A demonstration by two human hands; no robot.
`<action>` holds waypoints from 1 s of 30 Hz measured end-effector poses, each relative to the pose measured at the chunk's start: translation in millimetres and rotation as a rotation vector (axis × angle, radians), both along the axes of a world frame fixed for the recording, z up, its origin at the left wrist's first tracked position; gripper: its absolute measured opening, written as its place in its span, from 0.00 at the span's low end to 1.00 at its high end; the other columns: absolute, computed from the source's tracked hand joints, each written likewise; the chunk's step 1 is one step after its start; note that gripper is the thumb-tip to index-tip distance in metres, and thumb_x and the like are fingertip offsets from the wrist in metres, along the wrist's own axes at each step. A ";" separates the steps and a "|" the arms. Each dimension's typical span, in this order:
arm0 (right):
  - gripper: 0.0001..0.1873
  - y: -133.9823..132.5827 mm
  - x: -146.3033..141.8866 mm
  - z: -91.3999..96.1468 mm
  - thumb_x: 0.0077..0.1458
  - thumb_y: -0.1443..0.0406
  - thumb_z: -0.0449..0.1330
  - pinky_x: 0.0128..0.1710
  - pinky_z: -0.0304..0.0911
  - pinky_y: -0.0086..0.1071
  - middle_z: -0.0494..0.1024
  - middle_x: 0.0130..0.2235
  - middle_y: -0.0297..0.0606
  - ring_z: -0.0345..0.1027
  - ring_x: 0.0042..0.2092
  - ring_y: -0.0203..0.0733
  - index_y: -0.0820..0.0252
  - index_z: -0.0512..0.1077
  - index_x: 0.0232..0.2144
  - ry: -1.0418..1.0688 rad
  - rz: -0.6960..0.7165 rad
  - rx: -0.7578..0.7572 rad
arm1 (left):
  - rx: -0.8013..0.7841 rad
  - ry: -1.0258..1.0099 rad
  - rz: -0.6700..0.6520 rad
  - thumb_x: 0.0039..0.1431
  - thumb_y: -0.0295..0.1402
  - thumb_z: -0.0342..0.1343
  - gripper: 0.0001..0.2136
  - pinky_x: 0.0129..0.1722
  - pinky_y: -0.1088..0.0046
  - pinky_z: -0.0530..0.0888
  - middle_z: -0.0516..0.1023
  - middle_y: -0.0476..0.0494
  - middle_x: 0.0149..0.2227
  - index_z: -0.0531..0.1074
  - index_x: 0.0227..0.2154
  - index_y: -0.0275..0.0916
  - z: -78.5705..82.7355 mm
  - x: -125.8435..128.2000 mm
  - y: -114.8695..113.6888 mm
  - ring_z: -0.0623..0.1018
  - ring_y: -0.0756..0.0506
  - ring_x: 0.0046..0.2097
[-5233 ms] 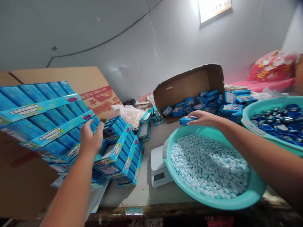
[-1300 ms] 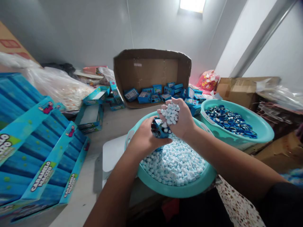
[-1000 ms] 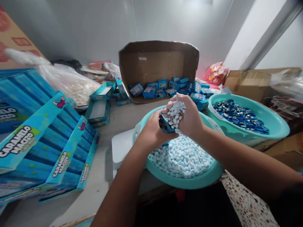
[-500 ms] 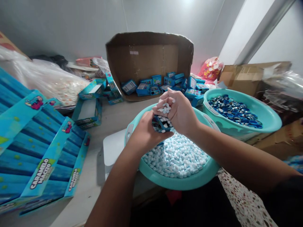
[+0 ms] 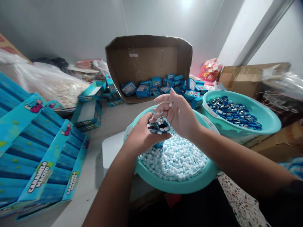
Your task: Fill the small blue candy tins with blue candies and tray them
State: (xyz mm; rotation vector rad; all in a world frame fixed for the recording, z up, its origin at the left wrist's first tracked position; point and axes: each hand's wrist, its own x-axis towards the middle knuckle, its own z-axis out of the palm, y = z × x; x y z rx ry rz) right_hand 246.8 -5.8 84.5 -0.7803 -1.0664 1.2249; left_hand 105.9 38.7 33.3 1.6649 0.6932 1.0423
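Blue box [image 5: 154, 128] gripped in left hand [image 5: 144, 134], fingers wrapped round it, white candies [image 5: 164, 128] at its mouth. Right hand [image 5: 178, 115] just above, fingers loosely curled, two loose candies [image 5: 170, 104] on them. Teal basin [image 5: 187, 188] below both hands.

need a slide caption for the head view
Left hand holds an open box over a basin of candies, right hand at the box's mouth.

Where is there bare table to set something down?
Two patches of table: between the open blue trays and the middle basin, in front of the carton; and between the blue display stack and the white device. Crowded: the carton's mouth, with small blue boxes, and where the right basin stands close to the middle one.
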 end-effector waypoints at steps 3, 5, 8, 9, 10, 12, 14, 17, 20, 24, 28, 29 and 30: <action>0.26 -0.5 2.0 0.6 0.59 0.42 0.54 0.41 0.69 0.37 0.73 0.25 0.33 0.75 0.35 0.42 0.56 0.75 0.34 -0.076 -0.037 -0.005 | -0.021 0.222 -0.036 0.36 0.38 0.75 0.30 0.46 0.50 0.76 0.80 0.42 0.43 0.76 0.47 0.45 5.4 -1.4 -2.5 0.79 0.33 0.44; 0.28 -0.9 3.9 0.2 0.60 0.41 0.52 0.43 0.68 0.38 0.74 0.25 0.33 0.75 0.37 0.43 0.56 0.75 0.34 -0.123 -0.009 -0.003 | -0.040 0.255 -0.021 0.36 0.40 0.75 0.32 0.48 0.49 0.75 0.79 0.40 0.44 0.75 0.48 0.44 9.4 -1.9 -3.8 0.79 0.32 0.45; 0.32 -0.9 6.7 -2.7 0.61 0.38 0.49 0.47 0.66 0.40 0.75 0.26 0.35 0.75 0.38 0.44 0.57 0.76 0.34 -0.206 0.053 0.024 | -0.100 0.322 0.000 0.36 0.45 0.74 0.35 0.50 0.49 0.75 0.77 0.38 0.49 0.73 0.51 0.43 14.8 -3.9 -5.6 0.77 0.30 0.51; 0.33 -0.6 7.4 -4.2 0.61 0.37 0.47 0.48 0.66 0.40 0.76 0.26 0.35 0.75 0.39 0.45 0.58 0.76 0.35 -0.237 0.066 0.038 | -0.110 0.342 -0.005 0.37 0.46 0.74 0.36 0.52 0.50 0.74 0.77 0.39 0.51 0.72 0.52 0.43 16.3 -4.8 -6.2 0.76 0.30 0.54; 0.35 -0.2 7.9 -5.8 0.62 0.37 0.46 0.49 0.65 0.40 0.76 0.26 0.36 0.75 0.39 0.45 0.58 0.76 0.36 -0.268 0.070 0.057 | -0.114 0.357 -0.015 0.38 0.47 0.74 0.36 0.53 0.51 0.74 0.76 0.39 0.53 0.71 0.53 0.44 17.6 -5.8 -6.8 0.75 0.30 0.56; 0.38 0.1 8.3 -8.3 0.63 0.36 0.42 0.50 0.64 0.40 0.77 0.28 0.38 0.74 0.40 0.45 0.59 0.77 0.37 -0.329 0.062 0.101 | -0.113 0.380 -0.026 0.39 0.48 0.73 0.37 0.54 0.52 0.74 0.75 0.41 0.55 0.70 0.55 0.46 19.0 -7.2 -7.5 0.74 0.31 0.58; 0.40 -1.2 8.3 -8.6 0.63 0.36 0.40 0.51 0.63 0.40 0.77 0.30 0.39 0.73 0.42 0.44 0.60 0.77 0.37 -0.399 0.050 0.145 | -0.106 0.384 -0.019 0.39 0.47 0.73 0.37 0.52 0.53 0.74 0.75 0.40 0.55 0.70 0.55 0.46 18.9 -7.4 -7.2 0.75 0.32 0.56; 0.41 -6.4 8.6 -3.2 0.64 0.37 0.39 0.51 0.63 0.38 0.78 0.34 0.40 0.71 0.44 0.44 0.60 0.78 0.34 -0.522 0.038 0.185 | -0.075 0.358 -0.022 0.41 0.44 0.72 0.33 0.50 0.55 0.75 0.76 0.41 0.51 0.70 0.52 0.44 16.8 -5.8 -6.0 0.77 0.34 0.53; 0.37 -11.4 11.4 4.7 0.68 0.42 0.40 0.52 0.61 0.36 0.77 0.37 0.39 0.70 0.45 0.42 0.59 0.78 0.33 -0.616 -0.003 0.235 | -0.074 0.343 -0.009 0.42 0.43 0.72 0.27 0.46 0.57 0.76 0.77 0.44 0.45 0.72 0.45 0.43 13.9 -3.9 -5.7 0.79 0.38 0.46; 0.23 -10.0 20.5 7.1 0.69 0.54 0.50 0.47 0.61 0.34 0.77 0.38 0.39 0.69 0.43 0.41 0.61 0.77 0.34 -0.828 -0.127 0.257 | -0.096 0.317 0.011 0.41 0.42 0.73 0.26 0.48 0.57 0.76 0.78 0.45 0.45 0.71 0.44 0.44 10.7 -2.9 -6.9 0.79 0.39 0.47; 0.11 -3.9 31.7 1.8 0.62 0.63 0.57 0.38 0.59 0.32 0.76 0.35 0.38 0.67 0.37 0.38 0.62 0.77 0.33 -1.125 -0.232 0.187 | -0.086 0.323 0.069 0.39 0.41 0.74 0.33 0.51 0.56 0.76 0.77 0.42 0.50 0.68 0.50 0.46 11.3 -2.1 -8.3 0.77 0.37 0.53; 0.09 -3.1 33.7 0.9 0.61 0.64 0.58 0.37 0.58 0.31 0.76 0.35 0.38 0.66 0.36 0.38 0.62 0.77 0.32 -1.175 -0.212 0.177 | -0.093 0.330 0.073 0.39 0.41 0.73 0.33 0.52 0.56 0.76 0.76 0.42 0.51 0.68 0.50 0.46 11.9 -1.8 -8.5 0.77 0.37 0.54; 0.09 -2.7 35.1 0.5 0.60 0.65 0.58 0.36 0.58 0.31 0.75 0.34 0.37 0.66 0.36 0.37 0.61 0.78 0.32 -1.214 -0.186 0.177 | -0.096 0.336 0.076 0.40 0.40 0.73 0.33 0.52 0.56 0.75 0.76 0.41 0.52 0.69 0.51 0.45 12.4 -1.5 -8.6 0.76 0.37 0.55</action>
